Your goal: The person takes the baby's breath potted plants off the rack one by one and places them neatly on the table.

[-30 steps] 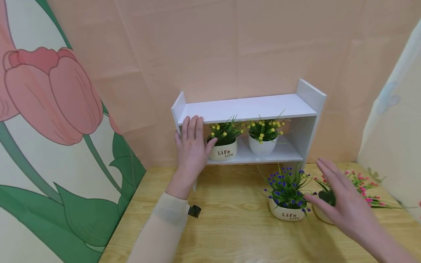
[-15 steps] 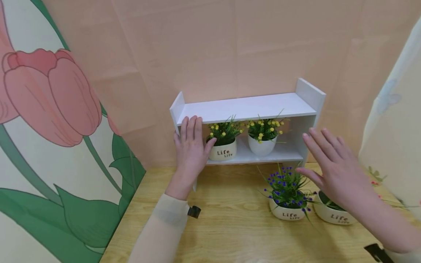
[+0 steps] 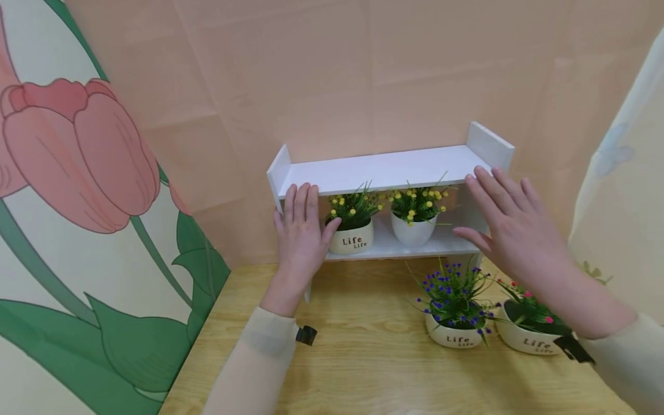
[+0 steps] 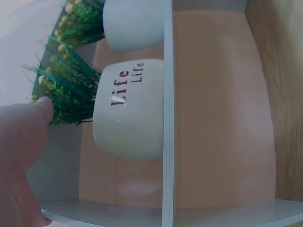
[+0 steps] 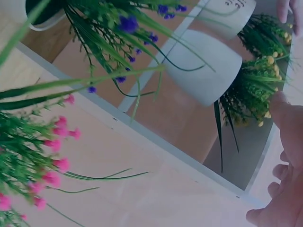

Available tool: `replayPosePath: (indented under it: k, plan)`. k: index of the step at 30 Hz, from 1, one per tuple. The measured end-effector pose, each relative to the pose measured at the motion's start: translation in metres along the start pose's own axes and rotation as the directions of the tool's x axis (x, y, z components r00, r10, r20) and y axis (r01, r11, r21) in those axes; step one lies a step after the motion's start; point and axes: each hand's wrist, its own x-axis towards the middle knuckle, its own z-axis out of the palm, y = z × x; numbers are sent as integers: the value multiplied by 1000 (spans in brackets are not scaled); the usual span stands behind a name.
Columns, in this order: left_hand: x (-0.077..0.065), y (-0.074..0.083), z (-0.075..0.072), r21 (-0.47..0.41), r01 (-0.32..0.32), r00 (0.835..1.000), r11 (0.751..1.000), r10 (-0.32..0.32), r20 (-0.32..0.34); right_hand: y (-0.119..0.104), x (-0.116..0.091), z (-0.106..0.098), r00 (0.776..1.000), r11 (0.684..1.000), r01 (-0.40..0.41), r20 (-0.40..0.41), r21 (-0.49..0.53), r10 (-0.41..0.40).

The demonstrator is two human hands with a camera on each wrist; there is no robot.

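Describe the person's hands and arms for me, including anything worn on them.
The left hand and right hand are bare; no gloves or rings show. The left sleeve is pale cream, with a faint greyish band near the cuff; the right sleeve is cream too. A small black tab juts from the left cuff, another from the right.

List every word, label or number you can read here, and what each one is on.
"Life Life": on the front of the yellow-flowered pot in the white shelf.
"Life Life": on the blue-flowered pot on the table; the lower word is small.
"Life": on the pink-flowered pot; the smaller word below is too blurred to read surely.
White pot: no writing visible.
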Motion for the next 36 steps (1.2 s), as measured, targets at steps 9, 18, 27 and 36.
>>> replayPosePath:
  k: [9, 18, 27, 36]
  plan:
    - [0, 0, 1, 7, 5, 1000, 1000, -5, -5, 8, 17, 10, 1000, 1000, 5, 10, -2, -5]
    - [0, 0, 1, -3, 7, 1000, 1000, -7, -10, 14, 20, 20, 999, 999, -16, 51, 28, 15]
    - [1, 2, -2, -10, -6, 1000, 1000, 5, -30, 19, 19, 34, 997, 998, 54, -53, 9, -54]
    - [-3, 0, -9, -95, 8, 1000, 995, -8, 4, 23, 20, 49, 983, 992, 123, -137, 7, -121]
